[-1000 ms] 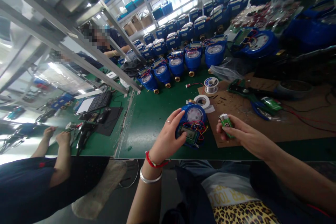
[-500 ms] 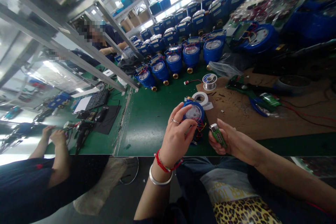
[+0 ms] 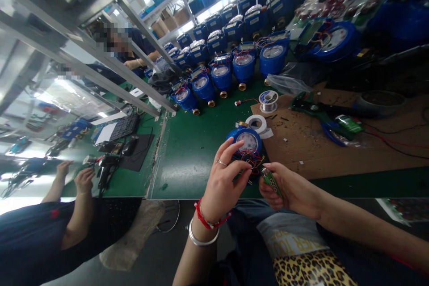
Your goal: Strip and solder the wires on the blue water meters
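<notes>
A blue meter [image 3: 247,141] with red and yellow wires lies near the table's front edge. Over its left and front side is my left hand [image 3: 226,172], thumb and index finger pinched together at the wires [image 3: 253,160]; what lies between the fingertips is too small to make out. My right hand [image 3: 288,187], just right of the wires, is closed around a green lighter [image 3: 271,181], its metal top pointing up and left toward the pinched fingers. No flame can be made out. Behind the meter sits a roll of white tape [image 3: 256,123].
A solder spool [image 3: 268,101] stands behind the tape. Rows of blue meters [image 3: 221,73] fill the back. Green-handled pliers [image 3: 308,105] lie on brown cardboard [image 3: 291,152]. At left, a co-worker's hands [image 3: 83,181] are beside a dark hand tool [image 3: 105,170].
My right hand has moved slightly left and down with the lighter, closer to my left hand's fingertips. My left hand has shifted slightly and stays pinched. The co-worker's hands have moved a little.
</notes>
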A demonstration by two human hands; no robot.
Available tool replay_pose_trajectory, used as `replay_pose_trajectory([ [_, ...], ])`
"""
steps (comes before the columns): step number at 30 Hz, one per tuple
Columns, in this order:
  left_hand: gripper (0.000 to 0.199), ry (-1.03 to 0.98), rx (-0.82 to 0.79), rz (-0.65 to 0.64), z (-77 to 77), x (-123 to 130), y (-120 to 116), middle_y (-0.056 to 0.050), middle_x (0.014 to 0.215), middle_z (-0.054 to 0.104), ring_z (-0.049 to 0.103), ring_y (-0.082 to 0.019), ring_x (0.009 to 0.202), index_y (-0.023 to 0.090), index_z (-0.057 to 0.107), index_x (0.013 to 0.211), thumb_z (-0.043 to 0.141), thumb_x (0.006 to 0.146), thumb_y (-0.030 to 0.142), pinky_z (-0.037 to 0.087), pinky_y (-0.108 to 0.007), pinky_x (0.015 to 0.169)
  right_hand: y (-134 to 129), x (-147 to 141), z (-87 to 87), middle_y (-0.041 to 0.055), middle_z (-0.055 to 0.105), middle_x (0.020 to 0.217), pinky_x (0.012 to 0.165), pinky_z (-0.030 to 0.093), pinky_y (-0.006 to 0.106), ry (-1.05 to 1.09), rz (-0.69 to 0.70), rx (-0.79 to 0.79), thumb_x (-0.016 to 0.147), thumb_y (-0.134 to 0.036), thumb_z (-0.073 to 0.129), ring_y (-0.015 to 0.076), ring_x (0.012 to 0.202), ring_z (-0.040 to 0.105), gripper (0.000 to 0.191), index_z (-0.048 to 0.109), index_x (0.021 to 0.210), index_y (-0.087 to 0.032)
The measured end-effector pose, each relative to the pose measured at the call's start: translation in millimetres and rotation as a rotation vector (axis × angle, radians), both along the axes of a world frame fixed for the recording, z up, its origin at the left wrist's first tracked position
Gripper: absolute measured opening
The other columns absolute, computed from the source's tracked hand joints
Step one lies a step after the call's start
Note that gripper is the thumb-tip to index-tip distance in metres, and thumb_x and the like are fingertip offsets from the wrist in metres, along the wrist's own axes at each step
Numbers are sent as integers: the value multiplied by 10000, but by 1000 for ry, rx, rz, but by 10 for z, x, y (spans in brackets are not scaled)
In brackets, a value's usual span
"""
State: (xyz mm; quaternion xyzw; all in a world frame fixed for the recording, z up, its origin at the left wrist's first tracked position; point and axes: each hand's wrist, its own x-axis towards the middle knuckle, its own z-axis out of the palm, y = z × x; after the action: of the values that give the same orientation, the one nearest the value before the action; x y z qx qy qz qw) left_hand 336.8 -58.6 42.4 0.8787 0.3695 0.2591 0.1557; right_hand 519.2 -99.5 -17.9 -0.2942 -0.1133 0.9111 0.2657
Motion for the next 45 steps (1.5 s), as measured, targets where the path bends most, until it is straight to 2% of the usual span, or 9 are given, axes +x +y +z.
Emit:
replay_pose_trajectory([
  [14,135,-69,-5,8,-43,-21,5,-97,1340,556,409,-262,1367,188,631,966,593,876,96,447,-517,1066,106,-64,52,-50,325,532,425,197,195,11,0,-100,855,-486,344,55,418,276,407,436,618,-168],
  [22,98,-92,12,65,-52,-19,-11,-103,1339,528,443,-265,1338,186,619,913,601,868,101,447,-509,1069,87,-67,88,-48,331,539,427,224,189,2,-6,-121,853,-482,356,52,421,298,406,441,617,-163],
  [29,94,-51,43,63,-38,-30,-17,-92,1414,439,366,-275,1384,197,629,883,603,868,108,413,-524,1093,66,-65,67,-47,337,545,431,233,187,16,-20,-131,856,-494,370,53,426,305,402,437,635,-165],
  [45,93,-23,69,57,-36,-27,-5,-73,1426,415,337,-282,1397,209,653,863,614,863,124,405,-541,1098,61,-56,94,-43,349,533,439,236,191,25,-34,-123,870,-482,361,54,425,305,407,442,630,-164],
])
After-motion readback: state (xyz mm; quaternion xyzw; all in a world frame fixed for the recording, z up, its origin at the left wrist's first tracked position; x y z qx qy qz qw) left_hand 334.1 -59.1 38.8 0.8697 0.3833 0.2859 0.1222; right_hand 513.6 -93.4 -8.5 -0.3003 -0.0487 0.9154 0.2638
